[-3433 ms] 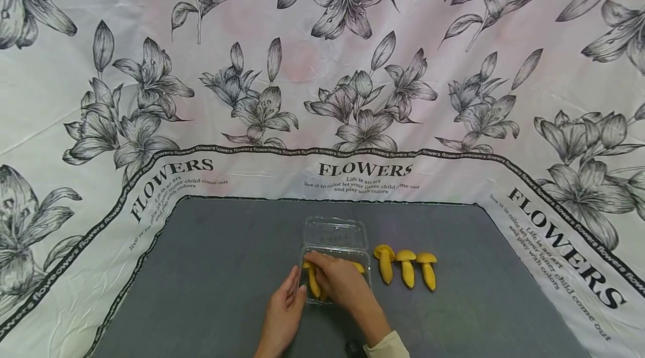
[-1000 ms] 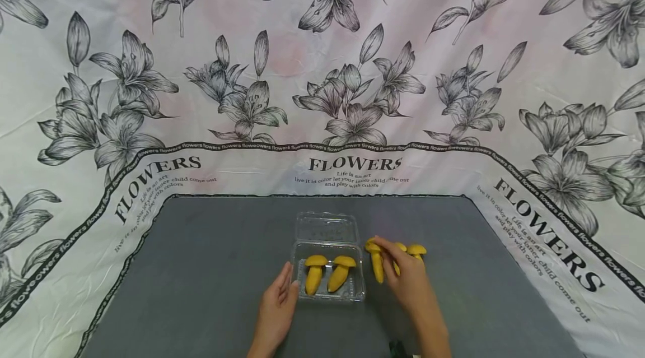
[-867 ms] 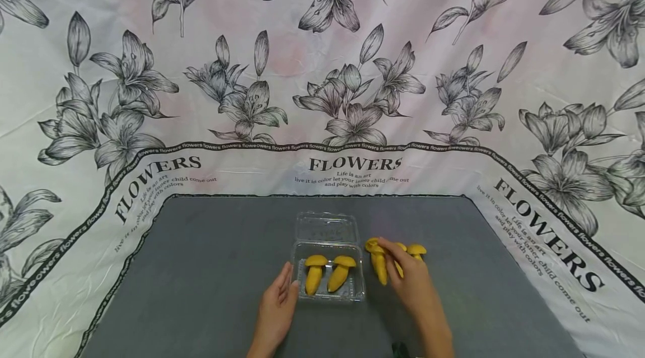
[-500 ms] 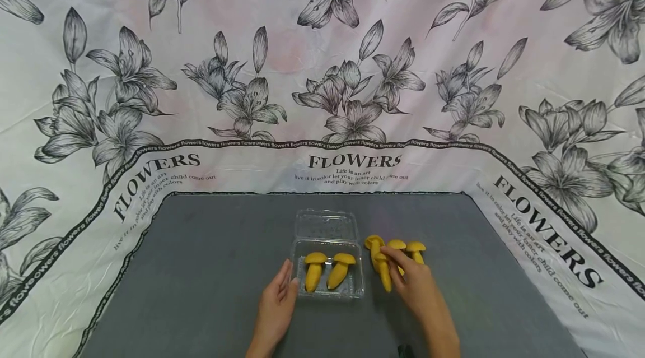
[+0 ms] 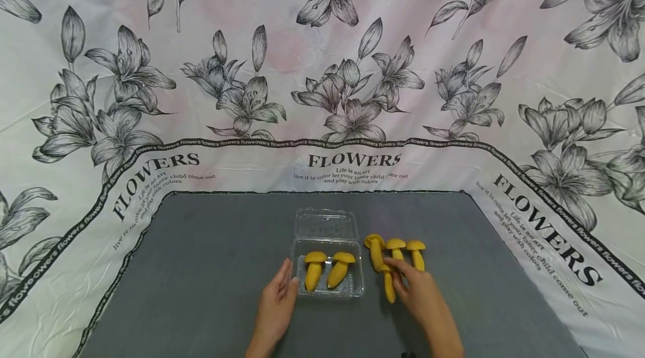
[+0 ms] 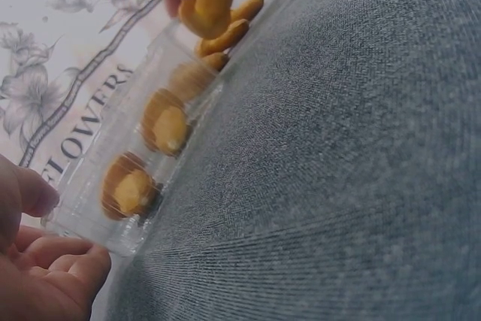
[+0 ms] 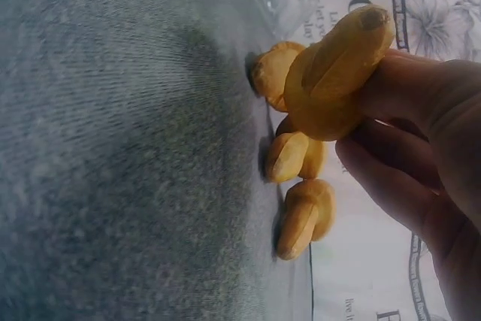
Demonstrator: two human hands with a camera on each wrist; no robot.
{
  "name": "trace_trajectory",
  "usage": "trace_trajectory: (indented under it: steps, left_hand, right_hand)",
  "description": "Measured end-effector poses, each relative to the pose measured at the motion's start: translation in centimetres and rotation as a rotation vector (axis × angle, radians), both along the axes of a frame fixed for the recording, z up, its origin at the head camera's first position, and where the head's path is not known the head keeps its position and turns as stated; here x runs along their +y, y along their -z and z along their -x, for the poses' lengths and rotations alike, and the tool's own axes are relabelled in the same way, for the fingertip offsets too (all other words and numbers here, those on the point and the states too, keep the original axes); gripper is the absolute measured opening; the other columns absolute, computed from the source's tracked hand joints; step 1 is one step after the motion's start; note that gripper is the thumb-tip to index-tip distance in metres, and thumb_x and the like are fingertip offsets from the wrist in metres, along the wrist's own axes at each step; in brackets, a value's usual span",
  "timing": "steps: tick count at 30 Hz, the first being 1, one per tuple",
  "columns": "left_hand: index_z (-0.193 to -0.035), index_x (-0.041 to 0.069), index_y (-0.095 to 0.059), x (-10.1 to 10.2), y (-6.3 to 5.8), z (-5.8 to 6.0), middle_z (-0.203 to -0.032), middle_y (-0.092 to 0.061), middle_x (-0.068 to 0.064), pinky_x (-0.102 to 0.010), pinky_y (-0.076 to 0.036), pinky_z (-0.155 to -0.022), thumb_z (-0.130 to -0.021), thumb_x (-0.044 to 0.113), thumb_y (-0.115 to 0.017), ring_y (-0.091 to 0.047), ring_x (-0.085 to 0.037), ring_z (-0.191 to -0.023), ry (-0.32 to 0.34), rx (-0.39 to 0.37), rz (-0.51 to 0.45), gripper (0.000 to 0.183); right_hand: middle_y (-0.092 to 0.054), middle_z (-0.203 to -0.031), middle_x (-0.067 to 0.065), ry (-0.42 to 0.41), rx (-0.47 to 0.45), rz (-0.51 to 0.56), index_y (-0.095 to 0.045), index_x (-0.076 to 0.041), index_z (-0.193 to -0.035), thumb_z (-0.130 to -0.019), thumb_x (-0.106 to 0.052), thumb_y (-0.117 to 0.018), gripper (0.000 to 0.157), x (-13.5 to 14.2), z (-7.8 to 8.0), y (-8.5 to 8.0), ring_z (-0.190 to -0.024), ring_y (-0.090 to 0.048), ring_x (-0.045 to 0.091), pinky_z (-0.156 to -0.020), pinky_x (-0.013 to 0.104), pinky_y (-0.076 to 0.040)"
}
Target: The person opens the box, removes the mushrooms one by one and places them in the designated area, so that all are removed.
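Observation:
A clear plastic box with its lid folded back holds two yellow mushrooms, the left one and the right one. At its left wall my left hand grips the box, thumb near the rim and fingers low on the side, as the left wrist view shows. My right hand, right of the box, pinches another yellow mushroom between thumb and fingers; its stem points towards me. Behind that mushroom lie three more in a row: left, middle, right. The right hand partly hides the row.
The raised lid leans back behind the box. A grey tabletop lies under everything. A white cloth printed with flowers borders the table and rises behind it.
The right hand was inside the box; it is now right of it with a mushroom, moving nearer to me over the last second. The box shows two mushrooms. The left hand stays put.

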State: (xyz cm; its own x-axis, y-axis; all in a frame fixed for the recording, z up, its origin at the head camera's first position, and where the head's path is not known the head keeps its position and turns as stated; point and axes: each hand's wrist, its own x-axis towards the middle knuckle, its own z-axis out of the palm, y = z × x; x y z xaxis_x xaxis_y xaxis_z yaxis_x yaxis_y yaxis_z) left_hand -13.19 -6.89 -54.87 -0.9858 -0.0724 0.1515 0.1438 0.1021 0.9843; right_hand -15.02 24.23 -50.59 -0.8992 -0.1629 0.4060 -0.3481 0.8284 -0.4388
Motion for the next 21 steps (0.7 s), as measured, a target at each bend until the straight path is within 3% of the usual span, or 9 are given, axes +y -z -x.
trace_trajectory:
  steps: [8,14,21]
  left_hand:
    - [-0.155,-0.011,-0.043,0.0,0.1,0.1,-0.157,-0.048,-0.028,-0.046,-0.048,-0.112,-0.108,0.007,-0.062,-0.047,-0.041,-0.145,-0.001,0.01,0.004,0.054]
    - [-0.156,-0.01,-0.043,0.0,0.0,0.0,-0.158,-0.047,-0.027,-0.048,-0.047,-0.112,-0.108,0.008,-0.062,-0.046,-0.04,-0.146,0.005,-0.006,0.008,0.055]
    - [-0.156,-0.009,-0.043,0.0,0.1,0.1,-0.158,-0.047,-0.027,-0.046,-0.047,-0.113,-0.108,0.008,-0.062,-0.046,-0.04,-0.146,0.004,-0.004,0.005,0.055]
  right_hand:
    - [-0.079,-0.095,0.003,0.008,0.022,-0.025,-0.079,-0.011,-0.119,-0.089,0.005,-0.08,0.034,0.1,0.1,0.9,-0.056,-0.037,-0.002,-0.053,0.022,-0.037]
    - [-0.079,-0.094,0.004,-0.028,0.119,-0.026,-0.08,-0.01,-0.114,-0.082,0.011,-0.082,0.038,0.0,0.1,1.5,-0.055,-0.032,-0.003,-0.051,0.02,-0.036]
    - [-0.08,-0.099,0.005,-0.022,0.088,-0.044,-0.079,-0.01,-0.116,-0.084,0.01,-0.082,0.038,-0.2,0.1,1.8,-0.058,-0.042,0.0,-0.053,0.024,-0.041]
